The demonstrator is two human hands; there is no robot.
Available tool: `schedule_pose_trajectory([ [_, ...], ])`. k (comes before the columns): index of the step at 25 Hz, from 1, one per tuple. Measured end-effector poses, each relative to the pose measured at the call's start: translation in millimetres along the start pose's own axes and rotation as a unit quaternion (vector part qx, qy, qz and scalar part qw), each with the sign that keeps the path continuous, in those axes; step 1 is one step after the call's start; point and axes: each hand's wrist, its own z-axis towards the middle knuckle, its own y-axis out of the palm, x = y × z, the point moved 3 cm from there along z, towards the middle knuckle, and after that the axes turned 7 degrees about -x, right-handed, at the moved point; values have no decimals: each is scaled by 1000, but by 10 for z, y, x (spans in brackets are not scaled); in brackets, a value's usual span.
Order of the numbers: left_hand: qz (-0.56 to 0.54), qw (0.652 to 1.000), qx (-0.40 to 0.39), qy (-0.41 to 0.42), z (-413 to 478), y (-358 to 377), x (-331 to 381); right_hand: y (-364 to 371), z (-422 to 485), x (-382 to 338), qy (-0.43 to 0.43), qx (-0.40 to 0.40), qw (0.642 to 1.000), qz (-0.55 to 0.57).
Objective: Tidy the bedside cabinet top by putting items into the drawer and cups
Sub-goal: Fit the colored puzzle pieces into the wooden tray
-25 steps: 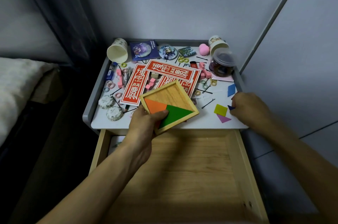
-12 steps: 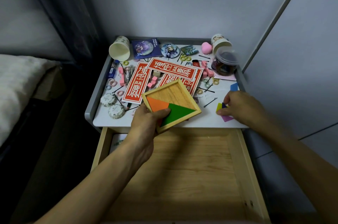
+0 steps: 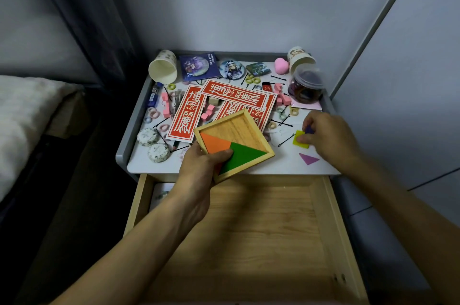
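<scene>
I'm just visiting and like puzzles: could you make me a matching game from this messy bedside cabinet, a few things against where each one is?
Things:
1. wooden puzzle tray
2. yellow square piece
3. pink triangle piece
4. pink heart sponge

Places:
A. back of the top, beside the right paper cup
B. lying loose near the front right edge
C. held in the left hand
D. under the right hand fingertips

Pairs: 1-C, 2-D, 3-B, 4-A

Left hand (image 3: 199, 167) clasped in a grip; right hand (image 3: 328, 137) pinching.

Readable text on the cabinet top
The dark-blue square card packet (image 3: 198, 66) reads "HONKAI STAR RAIL"; the red paper strips (image 3: 232, 95) bear stylised Chinese characters.
</scene>
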Motion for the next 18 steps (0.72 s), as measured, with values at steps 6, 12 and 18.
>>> schedule_pose_trajectory([
  [6, -2, 1000, -21, 16, 64, 51, -75, -141, -325, -673, -137, -13, 955, 263],
  [12, 7, 997, -63, 36, 81, 94, -142, 55, -409, -853, -160, -30, 976, 145],
  [18, -19, 998, -64, 18, 76, 64, -125, -105, -411, -853, -171, -2, 960, 222],
])
